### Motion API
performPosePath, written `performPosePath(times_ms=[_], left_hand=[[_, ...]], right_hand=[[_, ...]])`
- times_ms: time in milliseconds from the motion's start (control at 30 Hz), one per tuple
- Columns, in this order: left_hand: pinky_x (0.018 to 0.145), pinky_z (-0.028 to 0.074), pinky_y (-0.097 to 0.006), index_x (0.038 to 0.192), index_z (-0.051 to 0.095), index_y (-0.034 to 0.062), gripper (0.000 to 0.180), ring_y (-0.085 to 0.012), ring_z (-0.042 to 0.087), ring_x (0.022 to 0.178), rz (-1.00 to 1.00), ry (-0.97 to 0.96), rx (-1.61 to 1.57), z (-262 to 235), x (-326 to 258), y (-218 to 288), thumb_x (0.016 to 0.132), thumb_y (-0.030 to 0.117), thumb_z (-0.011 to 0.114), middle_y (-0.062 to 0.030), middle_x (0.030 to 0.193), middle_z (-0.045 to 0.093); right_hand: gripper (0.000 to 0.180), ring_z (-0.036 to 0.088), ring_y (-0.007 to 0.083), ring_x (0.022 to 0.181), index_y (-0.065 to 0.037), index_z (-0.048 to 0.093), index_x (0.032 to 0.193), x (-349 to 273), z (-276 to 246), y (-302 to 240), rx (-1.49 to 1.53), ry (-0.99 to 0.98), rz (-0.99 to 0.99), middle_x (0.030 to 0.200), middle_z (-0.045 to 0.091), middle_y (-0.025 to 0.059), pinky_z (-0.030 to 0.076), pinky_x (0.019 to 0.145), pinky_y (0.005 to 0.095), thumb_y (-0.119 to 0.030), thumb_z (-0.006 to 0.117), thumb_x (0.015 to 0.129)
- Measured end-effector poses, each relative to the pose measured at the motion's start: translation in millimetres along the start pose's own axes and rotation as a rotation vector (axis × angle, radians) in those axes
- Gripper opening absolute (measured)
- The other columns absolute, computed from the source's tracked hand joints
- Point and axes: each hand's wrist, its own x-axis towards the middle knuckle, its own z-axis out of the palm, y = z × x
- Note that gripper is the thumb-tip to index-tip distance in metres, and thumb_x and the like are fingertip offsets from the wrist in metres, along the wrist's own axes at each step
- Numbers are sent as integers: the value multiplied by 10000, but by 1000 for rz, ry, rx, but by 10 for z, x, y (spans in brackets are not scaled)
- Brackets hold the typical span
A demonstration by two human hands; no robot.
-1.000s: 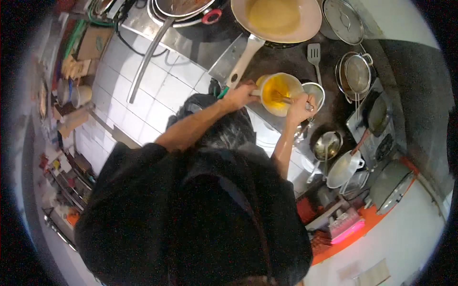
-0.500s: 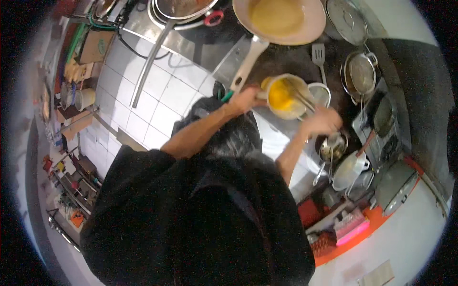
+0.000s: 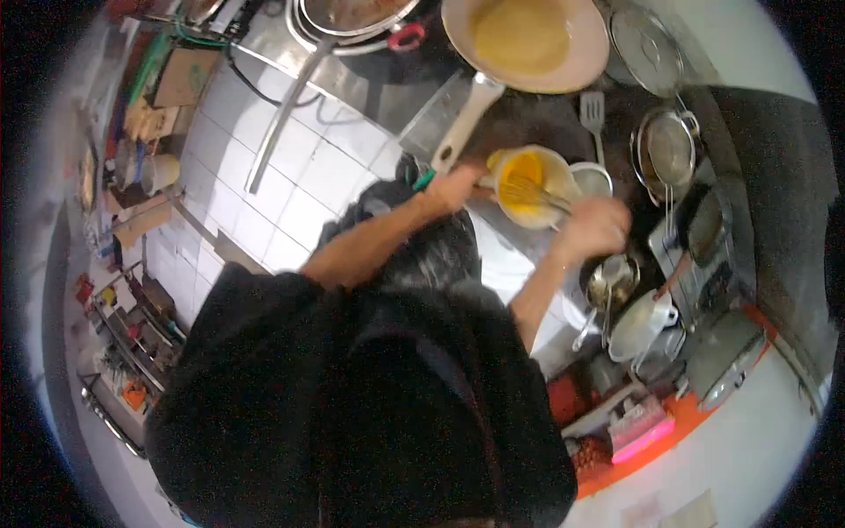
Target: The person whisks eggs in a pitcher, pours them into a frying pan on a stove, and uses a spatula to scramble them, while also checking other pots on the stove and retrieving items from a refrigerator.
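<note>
My left hand (image 3: 455, 187) is closed around the handle of a cream-coloured saucepan (image 3: 561, 169), which is tilted somewhat. Bright yellow liquid (image 3: 521, 169) lies inside, gathered toward its far left side. A wire whisk (image 3: 533, 194) dips into that liquid, its handle gripped in my right hand (image 3: 597, 227). Just beyond the right hand stands a small round metal container (image 3: 591, 179), close to the saucepan. Farther off, a large pale frying pan (image 3: 588, 55) holds a light yellow layer, and its long handle (image 3: 466, 128) points back toward my left hand.
A slotted spatula (image 3: 592, 110) lies right of the frying pan. Strainers (image 3: 671, 151), a small pan with spoons (image 3: 609, 283) and a white pot (image 3: 641, 327) crowd the right side. At the far left, a long-handled strainer (image 3: 290, 119) juts over the tiled floor (image 3: 295, 163).
The whisk has swung to a new angle in the saucepan, and the yellow liquid has shifted toward the far side. Both hands keep their grips. The whole view has shifted slightly.
</note>
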Motion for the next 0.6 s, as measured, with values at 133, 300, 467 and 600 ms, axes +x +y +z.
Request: performPosePath(times_ms=[133,300,467,600], left_hand=[[843,474,-416,1090,602,5,485,-361,586,999,-222,-18,37,-13,-167,37,806,394,658,-217,1029,613],[886,466,-405,1129,606,13,487,-342,587,1027,-48,7,127,-50,-65,8,797,361,683,-198,1109,600],[915,458,-400,1152,601,46,405,-356,568,1075,-242,-11,-106,49,-139,-101,840,302,628,-195,1180,590],[903,457,-409,1126,604,29,375,-351,577,1054,-19,32,93,-2,18,32,813,230,651,-201,1104,614]], right_hand=[[324,519,176,643,-105,523,720,277,66,-889,-927,-336,-133,729,516,44,380,529,361,-350,444,917],[196,512,144,621,-121,538,759,409,-523,-423,-1737,-306,-232,738,523,30,405,564,360,-233,469,904],[108,569,141,727,-89,555,852,314,-400,-811,57,-245,-66,822,550,33,490,657,316,-137,470,897],[109,536,153,685,-57,512,732,6,-203,-472,91,-99,167,748,530,45,500,670,295,15,533,811]])
